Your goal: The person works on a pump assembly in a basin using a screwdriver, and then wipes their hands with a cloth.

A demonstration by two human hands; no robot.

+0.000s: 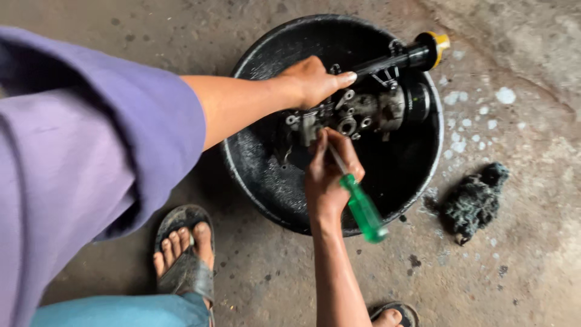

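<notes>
Best done with the greasy metal assembly (357, 112) pinned firmly inside the black basin (266, 163) on the floor; left hand (315, 82) clenched over its top, right hand (327, 175) with fingers grasping the green-handled screwdriver (362, 209), tip kept square in a fitting near the assembly's left end; long axis roughly left to right, yellow-capped shaft (423, 53) pointing up-right over the rim.
</notes>
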